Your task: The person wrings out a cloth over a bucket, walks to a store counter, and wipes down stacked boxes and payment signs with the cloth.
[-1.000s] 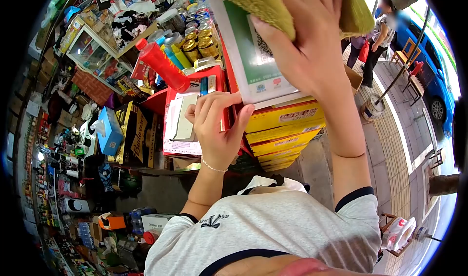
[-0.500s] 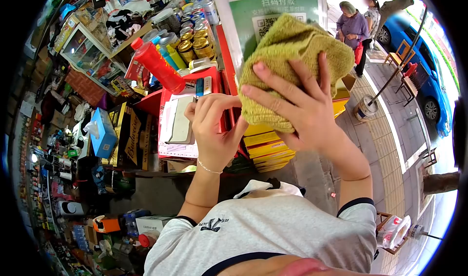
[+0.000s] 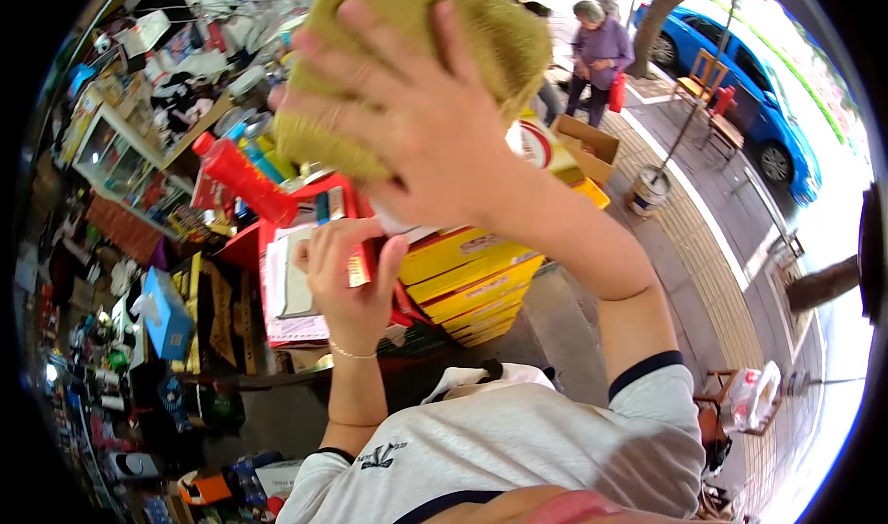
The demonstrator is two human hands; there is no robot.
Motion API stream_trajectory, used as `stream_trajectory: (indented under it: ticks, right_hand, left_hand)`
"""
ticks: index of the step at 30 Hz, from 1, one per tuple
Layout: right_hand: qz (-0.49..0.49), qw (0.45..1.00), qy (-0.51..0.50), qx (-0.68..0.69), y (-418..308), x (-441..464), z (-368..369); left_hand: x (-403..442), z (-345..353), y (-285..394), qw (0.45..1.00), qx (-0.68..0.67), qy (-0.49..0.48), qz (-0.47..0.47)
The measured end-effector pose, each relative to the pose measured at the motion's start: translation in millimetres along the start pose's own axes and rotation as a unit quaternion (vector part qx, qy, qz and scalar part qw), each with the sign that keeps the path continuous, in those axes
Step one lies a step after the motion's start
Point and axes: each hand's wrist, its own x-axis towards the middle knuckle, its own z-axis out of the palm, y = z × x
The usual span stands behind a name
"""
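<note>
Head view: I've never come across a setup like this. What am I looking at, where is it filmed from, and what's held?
There is no machine: these are a person's bare hands, filmed by a camera worn on the head, so the grey shirt below is the wearer's own. The right hand is spread over an olive-green cloth. Whether the left hand grips anything is unclear. Left of it in the picture, a pale notebook lies on papers, near a red bottle; yellow boxes are stacked to its right.

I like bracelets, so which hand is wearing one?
The left hand, with a thin bracelet round its wrist; the right hand, spread over the yellow-green cloth, shows none.
</note>
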Motion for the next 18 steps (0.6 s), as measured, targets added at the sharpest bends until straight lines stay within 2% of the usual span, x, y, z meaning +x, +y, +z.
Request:
stream_trajectory:
  ticks: [2,3,5,10,12,14,18]
  right_hand:
    - [-0.012,0.999,-0.027,0.025,-5,-15,-2]
    - [-0.029,0.996,-0.066,0.055,-7,-25,-2]
    - [-0.058,0.987,-0.111,0.101,-16,-43,2]
    - [-0.053,0.990,-0.098,0.084,-17,-41,0]
    - [-0.041,0.989,-0.105,0.094,-9,-22,-9]
    - [-0.038,0.999,-0.039,0.003,-4,-4,-10]
    - [-0.020,0.997,0.062,-0.051,3,23,-5]
  left_hand:
    - [-2,2,-3,1.000,0.002,0.004,-0.001]
    - [-5,3,-7,0.999,0.010,-0.027,-0.018]
    - [-10,6,-13,1.000,0.003,0.013,0.003]
    - [-7,1,-13,0.999,0.013,0.015,0.030]
    - [-3,-2,-2,0.999,0.001,-0.025,-0.030]
    - [-1,-1,-2,1.000,0.010,-0.013,0.001]
    - [-1,-1,-3,1.000,0.012,-0.008,-0.005]
